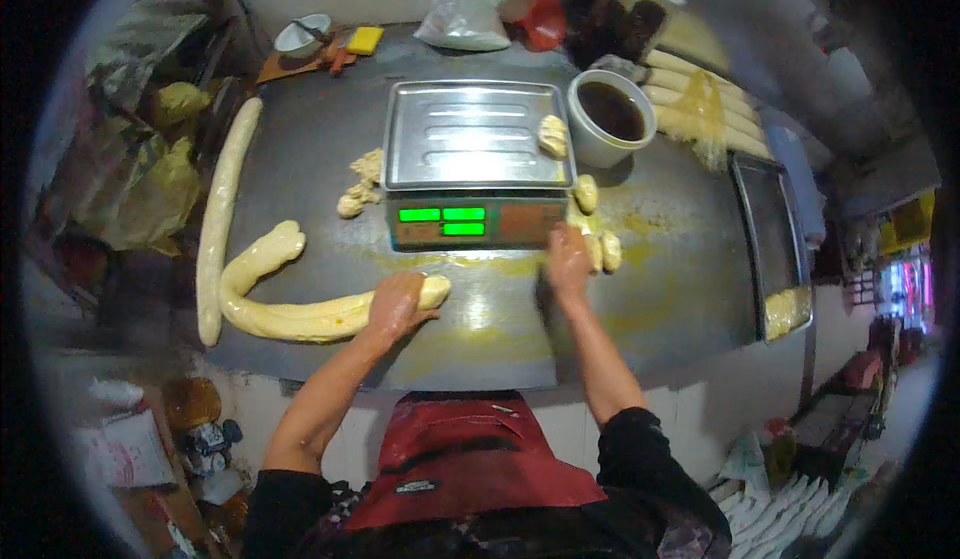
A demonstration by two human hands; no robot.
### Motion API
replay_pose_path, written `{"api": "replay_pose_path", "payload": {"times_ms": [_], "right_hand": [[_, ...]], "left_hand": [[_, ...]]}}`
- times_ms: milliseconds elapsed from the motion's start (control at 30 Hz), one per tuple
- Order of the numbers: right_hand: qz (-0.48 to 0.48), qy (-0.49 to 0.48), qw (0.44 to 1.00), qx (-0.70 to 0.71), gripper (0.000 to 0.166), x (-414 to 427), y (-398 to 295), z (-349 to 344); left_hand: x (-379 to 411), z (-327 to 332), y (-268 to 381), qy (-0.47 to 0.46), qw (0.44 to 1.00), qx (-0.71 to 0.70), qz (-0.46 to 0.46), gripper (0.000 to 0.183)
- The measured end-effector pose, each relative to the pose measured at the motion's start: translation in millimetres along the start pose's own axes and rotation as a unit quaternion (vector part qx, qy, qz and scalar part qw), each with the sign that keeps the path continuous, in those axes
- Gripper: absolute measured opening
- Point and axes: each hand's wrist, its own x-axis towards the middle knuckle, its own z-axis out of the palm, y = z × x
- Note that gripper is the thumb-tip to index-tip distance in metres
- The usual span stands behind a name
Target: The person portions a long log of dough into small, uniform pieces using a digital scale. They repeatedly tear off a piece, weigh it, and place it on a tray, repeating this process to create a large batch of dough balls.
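My left hand [397, 305] grips a long rope of dough [307, 320] close to its right end; the rope curls up at the left. Another dough rope [225, 214] lies beside it at the far left. My right hand [568, 259] is at the lower right corner of a digital scale [480, 219], next to small dough pieces [612, 251]; whether it holds one cannot be made out. One lump of dough [553, 136] rests on the right side of the scale's metal pan [480, 123]. Crumbly dough scraps [363, 184] lie left of the scale.
A white tub of dark liquid [611, 117] stands right of the scale. A metal tray [765, 236] lies at the table's right edge, below wrapped pale rolls [705, 101]. At the back are a plastic bag [480, 11], a white bowl [301, 36] and a yellow scraper [364, 41].
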Motion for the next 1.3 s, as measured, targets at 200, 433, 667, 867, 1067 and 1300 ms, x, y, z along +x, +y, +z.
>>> {"api": "replay_pose_path", "payload": {"times_ms": [200,433,667,867,1067,1300], "right_hand": [[0.358,-0.353,0.749,0.432,0.032,-104,-66,139],[0.338,-0.198,0.883,0.257,0.032,-101,-83,142],[0.334,-0.157,0.918,0.144,0.038,-81,-53,141],[0.147,-0.338,0.894,0.253,0.030,-41,-92,85],[0.005,-0.250,0.953,0.169,0.037,122,-89,66],[-0.388,-0.411,0.735,-0.374,0.042,222,-60,11]], "left_hand": [[-13,3,-10,0.135,0.989,-0.062,0.004,0.062],[5,18,8,0.110,0.989,-0.025,-0.099,0.017],[31,33,24,0.089,0.986,0.069,-0.125,0.011],[49,24,8,-0.008,0.983,0.083,-0.162,0.012],[17,10,23,0.133,0.989,-0.003,-0.069,0.046],[-7,12,20,0.134,0.988,0.005,-0.075,0.061]]}}
